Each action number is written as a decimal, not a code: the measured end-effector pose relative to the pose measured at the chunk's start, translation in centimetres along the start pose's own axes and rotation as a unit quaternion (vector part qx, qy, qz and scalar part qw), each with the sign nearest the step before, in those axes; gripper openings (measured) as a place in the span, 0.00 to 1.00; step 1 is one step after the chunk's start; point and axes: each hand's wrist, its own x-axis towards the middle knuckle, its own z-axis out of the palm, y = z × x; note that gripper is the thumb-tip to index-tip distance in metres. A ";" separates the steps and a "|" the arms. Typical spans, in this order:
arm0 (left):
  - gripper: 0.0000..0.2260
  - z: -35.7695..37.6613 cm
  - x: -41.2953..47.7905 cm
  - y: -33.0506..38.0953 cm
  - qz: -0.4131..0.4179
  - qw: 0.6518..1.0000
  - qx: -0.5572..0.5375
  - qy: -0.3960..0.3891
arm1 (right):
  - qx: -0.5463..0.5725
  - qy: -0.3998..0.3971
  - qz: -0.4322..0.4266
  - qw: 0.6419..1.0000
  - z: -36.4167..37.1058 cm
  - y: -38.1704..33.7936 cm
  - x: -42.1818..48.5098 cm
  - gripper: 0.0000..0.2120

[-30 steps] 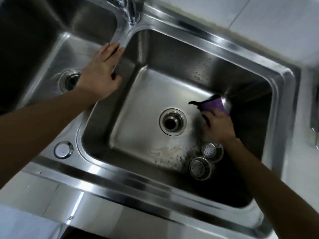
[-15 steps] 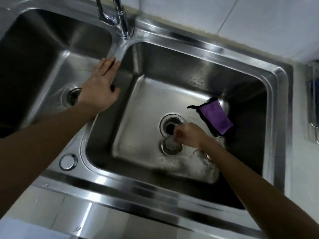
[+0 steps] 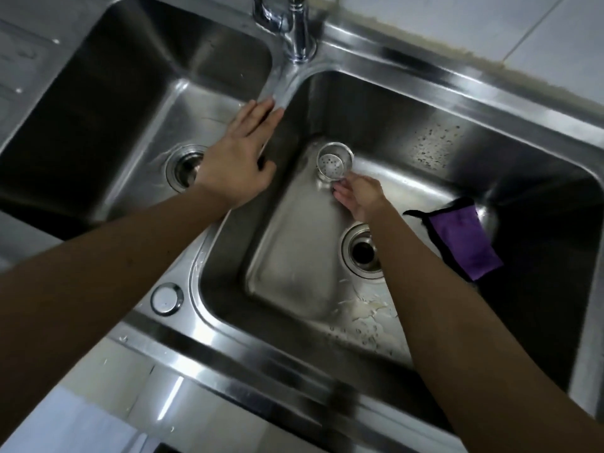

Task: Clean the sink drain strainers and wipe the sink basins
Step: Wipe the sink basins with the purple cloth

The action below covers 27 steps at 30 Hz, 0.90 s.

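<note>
A steel double sink fills the view. My right hand [image 3: 359, 196] is inside the right basin [image 3: 294, 256] and grips a round perforated drain strainer [image 3: 335, 162], holding it tilted near the basin's far left corner. My left hand [image 3: 240, 158] rests flat, fingers spread, on the divider [image 3: 277, 89] between the two basins. The right basin's drain hole [image 3: 363, 251] is open, partly behind my right forearm. A purple cloth with black edging [image 3: 462, 238] lies at the basin's right side. The left basin's drain [image 3: 183, 168] is open too. A second strainer is not visible.
The chrome tap [image 3: 295, 24] stands at the back over the divider. A round steel cap [image 3: 166, 299] sits on the front rim. Whitish residue and droplets [image 3: 369, 317] lie on the right basin's floor near the front. White tiles run along the back.
My right hand let go of the purple cloth, picked up a strainer from the basin floor and carried it left toward the far corner. The left hand stayed on the divider.
</note>
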 end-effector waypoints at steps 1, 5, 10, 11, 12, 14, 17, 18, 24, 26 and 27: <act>0.32 0.0 0.0 0.1 0.004 1.000 -0.001 0.004 | -0.028 -0.028 -0.006 0.999 -1.2 -0.3 -0.5 0.05; 0.32 0.0 -0.1 0.2 0.001 1.000 0.000 0.006 | -0.577 -0.126 -0.110 0.800 -9.0 -2.0 -3.0 0.13; 0.32 0.0 -0.2 0.6 -0.004 1.000 0.001 0.016 | -0.804 -0.202 0.117 0.548 -19.4 -1.7 -7.5 0.29; 0.32 -0.1 -0.2 0.7 -0.007 1.000 0.001 0.017 | -0.808 -0.192 0.122 0.543 -20.9 -0.8 -8.0 0.34; 0.32 -0.1 -0.2 0.8 -0.010 1.000 0.002 0.017 | -0.819 -0.181 0.109 0.533 -21.9 0.2 -8.7 0.33; 0.32 -0.1 -0.2 0.8 -0.013 1.000 0.003 0.017 | -0.851 -0.160 0.051 0.497 -22.5 2.0 -9.0 0.20; 0.32 0.0 -0.2 0.4 -0.013 1.000 0.000 0.012 | -0.841 -0.144 0.001 0.522 -20.1 2.3 -8.4 0.10; 0.32 0.1 -0.2 0.4 -0.011 1.000 -0.002 0.010 | -0.826 -0.137 -0.007 0.547 -18.5 1.7 -8.0 0.07; 0.32 0.0 -0.2 0.1 -0.007 1.000 -0.004 0.001 | -0.719 -0.024 -0.134 0.682 -4.1 0.5 -4.6 0.14; 0.32 0.0 -0.2 0.1 -0.002 1.000 -0.009 0.000 | -0.647 0.011 -0.133 0.750 0.0 0.9 -3.6 0.16; 0.32 0.1 -0.1 0.1 0.001 1.000 -0.013 0.000 | -0.614 0.027 -0.131 0.778 1.5 1.1 -3.2 0.17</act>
